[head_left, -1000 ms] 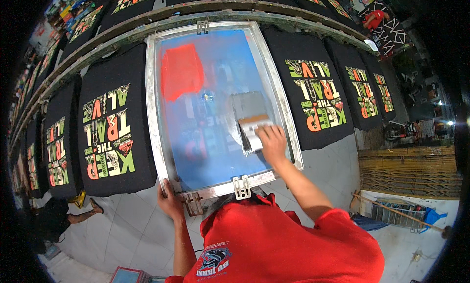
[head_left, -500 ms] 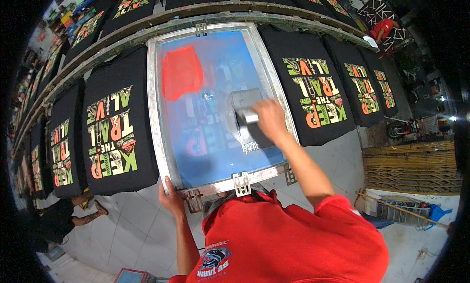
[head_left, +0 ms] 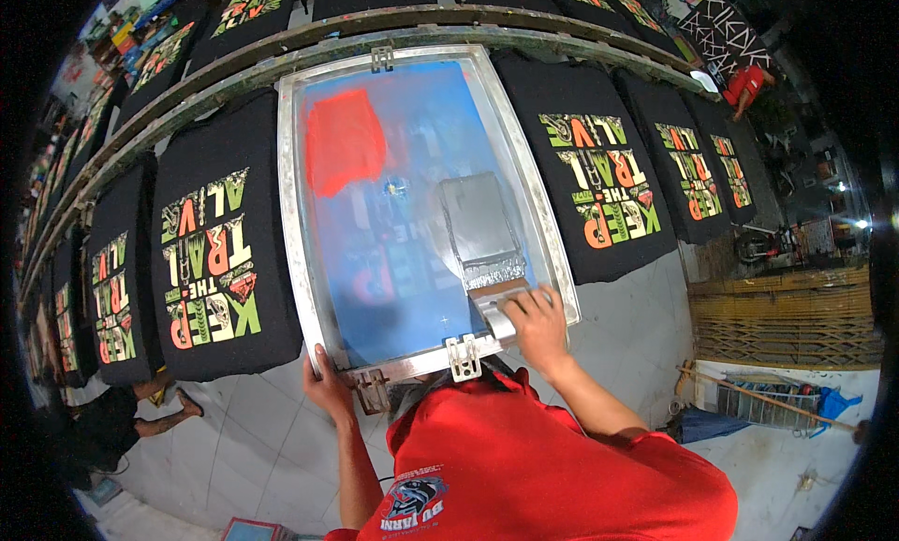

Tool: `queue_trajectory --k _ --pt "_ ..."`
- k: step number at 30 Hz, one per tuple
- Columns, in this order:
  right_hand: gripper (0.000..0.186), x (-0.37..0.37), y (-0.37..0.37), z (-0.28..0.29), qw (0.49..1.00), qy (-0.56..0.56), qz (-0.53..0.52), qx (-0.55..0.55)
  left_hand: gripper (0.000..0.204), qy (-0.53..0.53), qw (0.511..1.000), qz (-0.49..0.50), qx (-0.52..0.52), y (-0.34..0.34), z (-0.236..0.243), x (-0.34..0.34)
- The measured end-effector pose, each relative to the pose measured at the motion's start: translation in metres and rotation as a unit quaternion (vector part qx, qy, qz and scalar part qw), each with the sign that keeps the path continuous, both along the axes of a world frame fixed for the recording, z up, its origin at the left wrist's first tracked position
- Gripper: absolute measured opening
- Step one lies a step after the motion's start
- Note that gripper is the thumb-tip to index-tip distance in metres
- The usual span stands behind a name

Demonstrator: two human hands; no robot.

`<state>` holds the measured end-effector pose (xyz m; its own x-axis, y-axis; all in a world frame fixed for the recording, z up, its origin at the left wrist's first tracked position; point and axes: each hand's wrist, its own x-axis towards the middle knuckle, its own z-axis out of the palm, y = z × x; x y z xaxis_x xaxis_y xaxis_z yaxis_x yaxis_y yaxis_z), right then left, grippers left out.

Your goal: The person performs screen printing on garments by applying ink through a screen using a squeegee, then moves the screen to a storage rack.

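Observation:
A screen printing frame (head_left: 288, 185) with a blue mesh lies in front of me, its metal rim scuffed. My left hand (head_left: 326, 387) grips its near left corner. Near the frame's lower right edge, my right hand (head_left: 536, 324) holds a squeegee (head_left: 496, 307) by its metal handle, with the blade down on the mesh. Just beyond the squeegee, a smooth grey ink patch (head_left: 479, 218) ends in a rough, glossy band. At the upper left of the mesh is a red patch (head_left: 346, 138). Printed lettering shows faintly through the mesh.
Printed black shirts (head_left: 211, 260) lie to the left, with more black shirts (head_left: 599, 185) to the right. A long rail (head_left: 524, 21) runs behind the frame. Metal hinge clips (head_left: 464, 356) sit on its near edge. Another person's leg (head_left: 173, 417) shows at lower left.
My right hand has drawn the squeegee toward me, from the middle of the grey patch to the frame's near edge, baring the patch. My left hand stays at the corner.

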<state>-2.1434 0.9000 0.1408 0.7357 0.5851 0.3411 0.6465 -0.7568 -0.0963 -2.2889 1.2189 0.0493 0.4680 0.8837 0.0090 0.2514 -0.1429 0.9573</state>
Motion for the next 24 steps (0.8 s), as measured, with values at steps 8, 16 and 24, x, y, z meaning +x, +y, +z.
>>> queue_trajectory --k 8,16,24 --pt "0.025 0.129 0.044 -0.028 0.995 -0.071 0.016 0.075 0.041 0.045 0.999 0.005 0.026 -0.009 0.023 0.001" --pt "0.039 0.189 0.050 0.075 0.988 0.144 -0.029 -0.054 0.042 0.034 0.999 -0.012 -0.041 0.002 0.013 0.000" --pt "0.050 0.130 -0.042 0.005 0.738 0.339 -0.181 0.554 0.045 0.035 0.998 -0.003 -0.057 0.011 0.002 -0.008"
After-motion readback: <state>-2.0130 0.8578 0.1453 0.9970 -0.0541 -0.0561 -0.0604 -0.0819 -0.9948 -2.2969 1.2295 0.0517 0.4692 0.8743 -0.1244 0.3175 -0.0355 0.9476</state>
